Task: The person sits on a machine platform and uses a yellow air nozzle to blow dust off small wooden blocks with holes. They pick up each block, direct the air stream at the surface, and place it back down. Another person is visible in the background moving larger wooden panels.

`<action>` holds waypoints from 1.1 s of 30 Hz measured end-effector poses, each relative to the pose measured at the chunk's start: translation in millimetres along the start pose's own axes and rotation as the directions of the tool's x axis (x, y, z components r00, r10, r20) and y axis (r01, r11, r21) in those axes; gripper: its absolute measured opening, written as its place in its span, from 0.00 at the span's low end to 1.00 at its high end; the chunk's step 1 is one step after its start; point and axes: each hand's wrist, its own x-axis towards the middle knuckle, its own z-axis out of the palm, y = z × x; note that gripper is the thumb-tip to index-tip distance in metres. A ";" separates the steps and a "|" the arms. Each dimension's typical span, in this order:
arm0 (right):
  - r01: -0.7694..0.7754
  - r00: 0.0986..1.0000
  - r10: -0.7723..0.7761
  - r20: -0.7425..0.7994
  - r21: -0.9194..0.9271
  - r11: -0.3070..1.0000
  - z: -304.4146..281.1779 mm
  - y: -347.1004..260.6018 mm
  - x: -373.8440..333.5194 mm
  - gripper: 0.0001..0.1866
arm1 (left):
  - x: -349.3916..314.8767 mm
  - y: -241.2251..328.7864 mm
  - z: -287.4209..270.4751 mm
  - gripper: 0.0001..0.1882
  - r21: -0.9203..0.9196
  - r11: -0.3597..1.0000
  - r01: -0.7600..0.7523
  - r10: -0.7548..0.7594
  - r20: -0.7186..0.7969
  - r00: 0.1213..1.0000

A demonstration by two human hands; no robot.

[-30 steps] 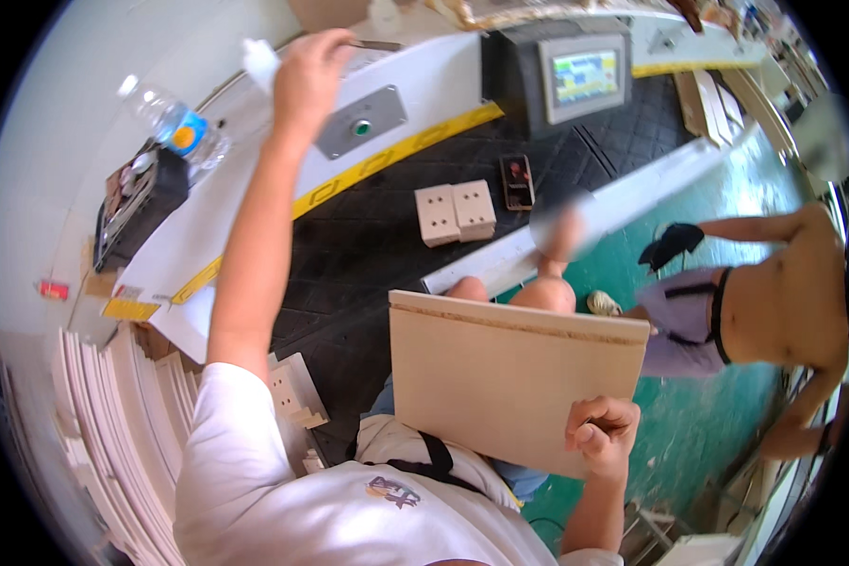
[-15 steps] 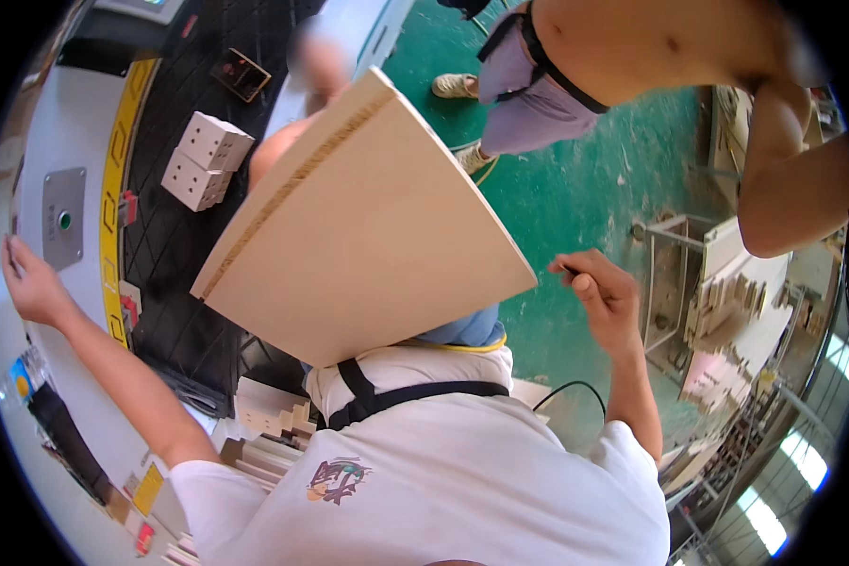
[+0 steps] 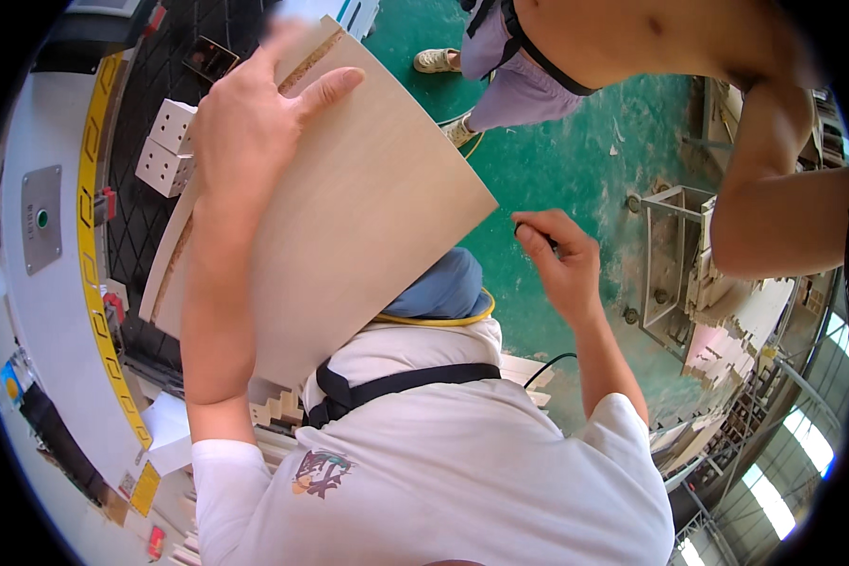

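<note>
A large pale wooden panel (image 3: pixel 368 189) with a grooved strip along its left edge lies tilted in front of my body. My left hand (image 3: pixel 255 108) lies over its far left edge. The thumb stretches across the panel's face, apart from the fingers, and the far fingertips are blurred. My left forearm crosses above the panel and covers part of the groove. To the right of the panel, apart from it, my right hand (image 3: pixel 558 247) is closed on a small black object (image 3: pixel 538 234), mostly hidden by the fingers.
White drilled blocks (image 3: pixel 165 168) sit on a black ribbed surface (image 3: pixel 127 203) at left, beside a machine's yellow-marked edge (image 3: pixel 90 189). Another person (image 3: pixel 623 38) stands at the far right. A wheeled metal rack (image 3: pixel 665 250) with stacked boards stands on the green floor (image 3: pixel 557 170).
My left hand has come from beside the machine's button plate onto the panel's far left edge. The panel has shifted slightly farther away. My right hand still holds the black object.
</note>
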 end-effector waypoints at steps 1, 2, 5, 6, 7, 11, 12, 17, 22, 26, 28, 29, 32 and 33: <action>-0.018 0.999 0.019 -0.036 0.022 1.000 1.4 4.4 1.7 0.09 | 0.0 0.2 2.6 0.46 0.023 1.000 0.011 -0.011 -0.002 1.000; -0.006 1.000 0.007 -0.021 0.029 1.000 2.1 6.2 5.4 0.09 | -1.8 -0.6 3.5 0.46 0.031 0.999 0.036 -0.036 -0.007 0.999; 0.021 0.999 -0.022 0.025 0.027 0.999 5.5 10.8 14.3 0.09 | -9.8 -5.6 4.4 0.48 0.044 0.994 0.098 -0.099 0.012 0.995; 0.040 0.998 -0.040 0.043 0.009 0.999 6.9 9.9 17.8 0.09 | -9.7 -6.2 1.9 0.48 0.040 0.993 0.112 -0.114 0.029 0.993; 0.058 0.996 -0.058 0.061 -0.010 0.998 8.4 10.4 19.6 0.09 | -9.3 -7.2 0.6 0.48 0.036 0.991 0.127 -0.128 0.045 0.991; 0.070 0.992 -0.074 0.104 0.040 0.997 14.0 17.3 21.3 0.10 | -10.4 -16.7 6.9 0.49 0.047 0.992 0.120 -0.121 0.019 0.992; 0.052 0.995 -0.054 0.081 0.024 0.998 14.9 16.1 22.6 0.10 | -9.8 -13.7 5.2 0.49 0.033 0.993 0.112 -0.112 0.015 0.994; 0.071 0.994 -0.071 0.086 -0.003 0.997 15.6 14.5 26.3 0.11 | -10.1 -17.0 8.5 0.50 0.042 0.995 0.086 -0.086 0.001 0.996; 0.111 0.988 -0.106 0.115 -0.038 0.993 16.9 14.4 30.3 0.11 | -10.9 -17.0 11.1 0.51 0.056 0.995 0.086 -0.085 -0.023 0.996; -0.009 0.988 0.016 0.154 -0.043 0.999 17.1 9.4 34.9 0.10 | -11.7 -15.0 9.6 0.50 0.048 0.995 0.091 -0.090 -0.021 0.996; -0.071 0.977 0.083 0.197 -0.066 0.995 14.0 9.3 38.9 0.10 | -10.1 -17.0 10.3 0.49 0.071 0.995 0.077 -0.075 -0.025 0.997; -0.087 0.970 0.109 0.216 -0.108 0.990 11.8 15.4 40.2 0.10 | -11.1 -15.6 8.9 0.48 0.039 0.996 0.085 -0.084 -0.014 0.996; -0.103 0.970 0.132 0.205 -0.146 0.984 4.5 30.6 41.6 0.09 | -8.4 -11.5 1.2 0.45 -0.017 0.997 0.074 -0.074 -0.001 0.997; -0.102 0.978 0.118 0.175 -0.098 0.990 2.0 29.7 32.1 0.09 | -10.5 -9.0 -0.3 0.45 -0.003 0.998 0.060 -0.060 0.002 0.998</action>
